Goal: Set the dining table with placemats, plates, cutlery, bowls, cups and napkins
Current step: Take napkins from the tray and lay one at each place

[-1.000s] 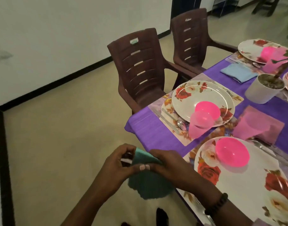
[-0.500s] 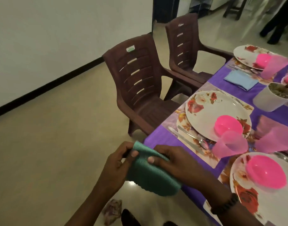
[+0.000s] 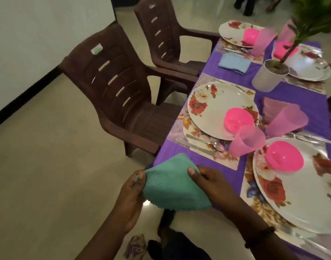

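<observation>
Both hands grasp a folded teal napkin (image 3: 171, 184) at the near corner of the table. Left hand (image 3: 130, 198) pinches its left edge, thumb on top. Right hand (image 3: 210, 182) pinches its right edge, thumb pressed on the upper face; a dark beaded bracelet (image 3: 259, 238) sits on that wrist. Napkin's far corner overlaps the edge of the purple tablecloth (image 3: 181, 156); its near, scalloped edge hangs past the table over the floor.

Just beyond the napkin: a floral placemat (image 3: 228, 162) carrying a knife (image 3: 195, 147) and spoon (image 3: 208, 141) side by side, a floral plate (image 3: 213, 104), a pink bowl (image 3: 238, 119) on the plate, and a translucent pink cup (image 3: 246, 141) at the plate's near rim.

To the right, a second plate (image 3: 301, 199) with its own pink bowl (image 3: 284, 156) and another pink cup (image 3: 286, 119) beyond it.

Farther along: a light blue napkin (image 3: 234, 63) lying flat on the cloth, a white plant pot (image 3: 269, 76), and two more settings, blurred, so details uncertain.

Two brown plastic chairs (image 3: 123, 98) stand at the table's left side.
</observation>
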